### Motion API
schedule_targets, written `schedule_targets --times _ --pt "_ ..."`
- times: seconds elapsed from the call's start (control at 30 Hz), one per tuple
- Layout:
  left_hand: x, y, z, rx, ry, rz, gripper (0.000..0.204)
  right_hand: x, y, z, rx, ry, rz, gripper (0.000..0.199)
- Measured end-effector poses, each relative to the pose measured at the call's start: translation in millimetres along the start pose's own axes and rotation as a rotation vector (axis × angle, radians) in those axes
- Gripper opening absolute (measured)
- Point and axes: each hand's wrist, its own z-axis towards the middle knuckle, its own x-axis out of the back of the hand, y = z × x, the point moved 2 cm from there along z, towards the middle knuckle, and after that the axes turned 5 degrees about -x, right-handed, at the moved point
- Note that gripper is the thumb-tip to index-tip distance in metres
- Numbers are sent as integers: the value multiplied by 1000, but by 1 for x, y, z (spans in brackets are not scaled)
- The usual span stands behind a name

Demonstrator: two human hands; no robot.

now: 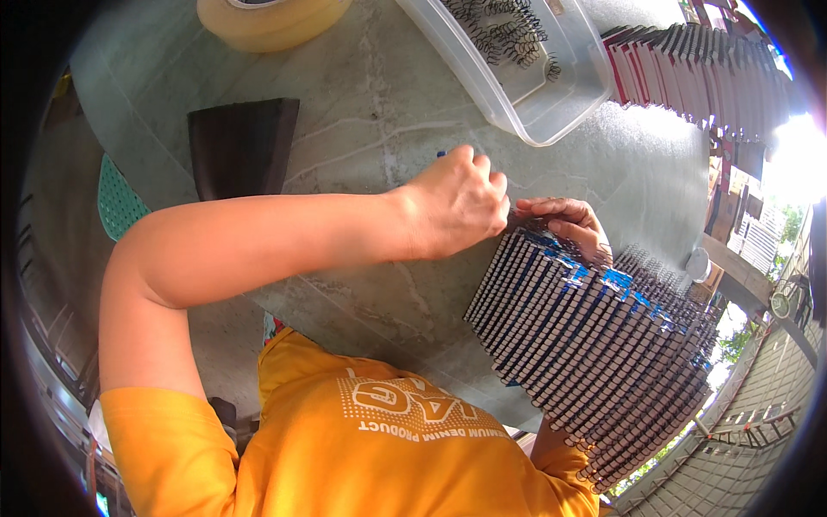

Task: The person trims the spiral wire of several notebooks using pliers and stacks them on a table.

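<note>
My left hand [461, 200] is closed in a fist over the table, right beside the far end of a tall stack of spiral-bound notebooks [586, 336]. A small blue tip [441, 154] shows just beyond its knuckles; what the fist holds is hidden. Bent around the stack's far end are the fingers of my right hand [579, 222], with the thumb close to them. Rows of dark wire coils face me along the stack, and blue patches show between the covers. The stack hides most of my right forearm.
A clear plastic tub [551, 116] with loose black wire coils [508, 34] stands at the far side. Left of it are a roll of tape [271, 21] and a dark tapered piece [241, 146]. More bound books [698, 82] stand at the far right on the grey table [362, 112].
</note>
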Motion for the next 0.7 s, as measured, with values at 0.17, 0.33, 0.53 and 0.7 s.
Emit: schedule_targets --times 0.17,0.33,0.53,0.7 --pt "6 -8 -4 -53 178 98 24 4 8 -1 -55 10 159 36" --pt "1 -6 1 -94 192 110 24 -6 2 2 -81 14 215 32" --pt "-2 -4 6 -83 82 -66 17 3 10 3 -56 37 201 28" --pt "-1 -1 5 -56 28 -52 21 -11 0 -1 -124 -5 280 31"
